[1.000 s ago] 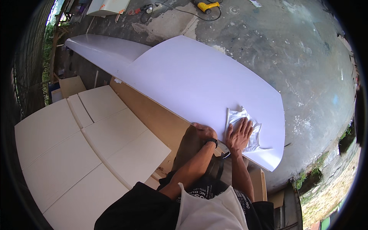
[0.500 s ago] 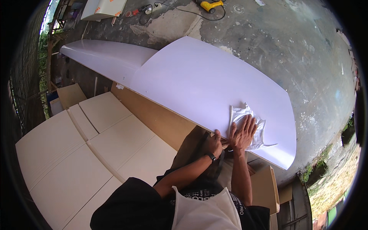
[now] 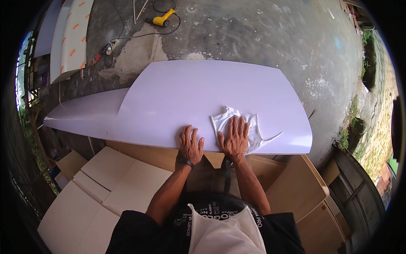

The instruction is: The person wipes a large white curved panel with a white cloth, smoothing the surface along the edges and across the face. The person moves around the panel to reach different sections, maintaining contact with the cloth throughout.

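We have the right hand (image 3: 235, 137) palm-down on a crumpled, shiny white fabric cloth (image 3: 256, 131), fingers straight and slightly spread; nothing is pinched, the cloth simply lies beneath. The left hand (image 3: 191, 144) rests on the broad, glossy white panel with a lilac sheen (image 3: 203, 93), by its near edge, its fingers loosely parted and its thumb held apart.

The cloth lies on the right half of the panel, reaching close to the near edge and well short of the right edge. To work it well, we should keep the palm flat and the pressure even, smooth out the bunched folds so that more fabric meets the surface, and let the left hand steady the panel without leaning hard on its rim — the sheet looks thin, so we judge it could flex there.

The cloth's thin tail points toward the panel's right edge, angled slightly toward the far side. Tail included, its long axis runs roughly left to right — much like the panel's own, which lies along the near edge.
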